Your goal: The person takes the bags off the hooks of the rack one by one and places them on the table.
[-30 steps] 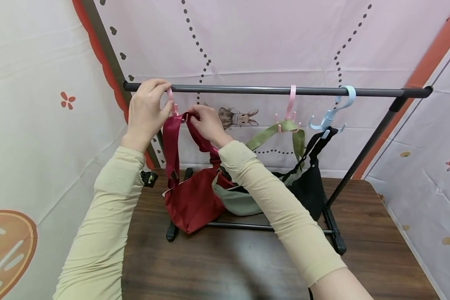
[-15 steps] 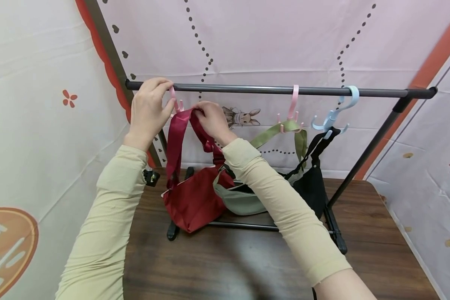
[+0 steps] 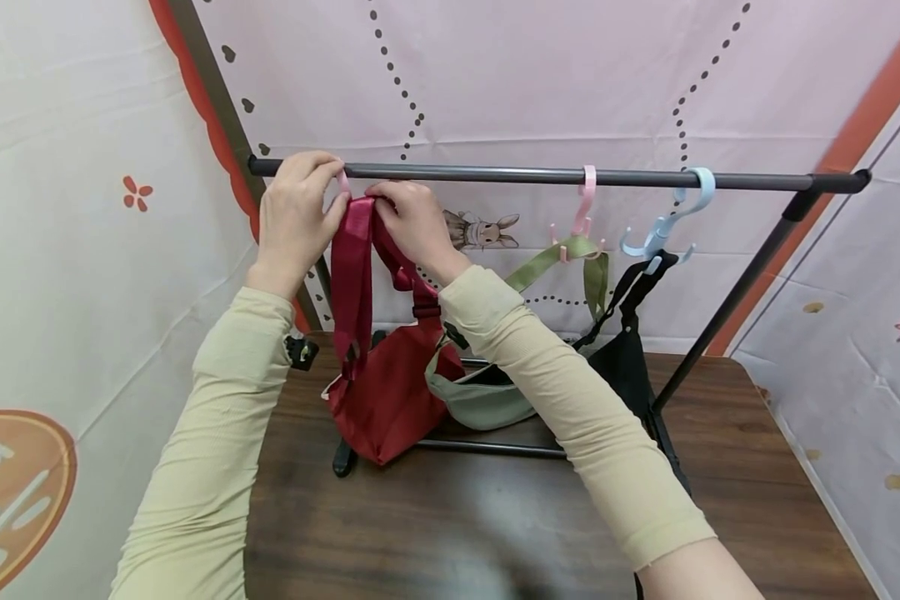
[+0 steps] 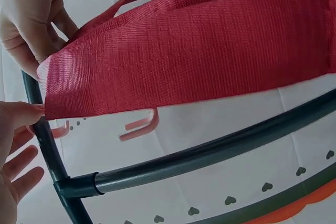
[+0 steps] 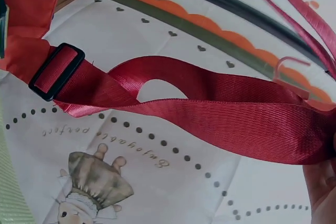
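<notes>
My left hand [image 3: 297, 218] is up at the rail's left part, thumb and fingers pinching the pink S-hook [image 3: 343, 182] near its top. Close beside it, my right hand [image 3: 418, 223] pinches the red strap [image 3: 352, 283] at the top of its loop. That strap runs down to a red bag [image 3: 392, 393], whose lower part hangs near the table. From the left wrist, the strap covers most of the hook, with pink prongs [image 4: 144, 125] showing below its edge. A black slider buckle [image 5: 56, 72] sits on the strap in the right wrist view.
A black rail [image 3: 495, 175] spans a rack on the wooden table [image 3: 450, 525]. Farther right, another pink hook [image 3: 587, 200] carries a green bag [image 3: 487, 404] by its strap. A blue hook [image 3: 663, 229] carries a black bag [image 3: 621, 371].
My right hand has first drawn the strap slightly right of the hook, then raised it toward the rail, over the hook's prongs in view. My left hand has stayed at the hook.
</notes>
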`<move>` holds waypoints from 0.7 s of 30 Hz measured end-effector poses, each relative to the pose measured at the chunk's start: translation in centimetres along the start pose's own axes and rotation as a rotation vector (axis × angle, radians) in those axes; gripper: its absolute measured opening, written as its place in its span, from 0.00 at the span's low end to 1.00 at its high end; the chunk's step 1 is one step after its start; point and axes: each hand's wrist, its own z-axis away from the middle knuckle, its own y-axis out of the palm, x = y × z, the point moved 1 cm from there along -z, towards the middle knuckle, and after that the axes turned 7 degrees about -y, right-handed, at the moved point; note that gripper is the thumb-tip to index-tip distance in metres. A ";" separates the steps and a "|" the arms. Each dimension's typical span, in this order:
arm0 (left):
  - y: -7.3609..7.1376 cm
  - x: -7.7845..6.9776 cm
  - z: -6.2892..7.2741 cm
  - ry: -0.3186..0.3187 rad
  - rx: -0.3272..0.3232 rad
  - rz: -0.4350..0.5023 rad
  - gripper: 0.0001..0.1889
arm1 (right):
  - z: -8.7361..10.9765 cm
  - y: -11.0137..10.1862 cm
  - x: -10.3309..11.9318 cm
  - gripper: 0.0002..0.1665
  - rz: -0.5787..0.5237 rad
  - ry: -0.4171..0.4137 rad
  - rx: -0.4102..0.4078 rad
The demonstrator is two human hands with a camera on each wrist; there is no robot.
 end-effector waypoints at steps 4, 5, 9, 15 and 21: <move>0.0 0.1 0.0 0.004 0.009 -0.011 0.13 | 0.3 -0.3 0.6 0.12 0.006 -0.011 -0.004; 0.0 0.1 0.0 0.004 0.009 -0.012 0.13 | 0.3 -0.4 0.7 0.12 0.006 -0.015 -0.004; 0.1 0.2 -0.1 0.007 -0.007 -0.005 0.13 | 0.6 -0.8 1.3 0.13 0.013 -0.033 -0.011; -0.1 -0.1 0.2 -0.001 -0.020 0.002 0.14 | 0.8 -1.3 1.6 0.13 0.018 -0.037 -0.025; -0.6 -0.6 1.2 -0.027 -0.061 0.049 0.15 | 1.1 -1.6 2.0 0.11 -0.016 -0.061 -0.073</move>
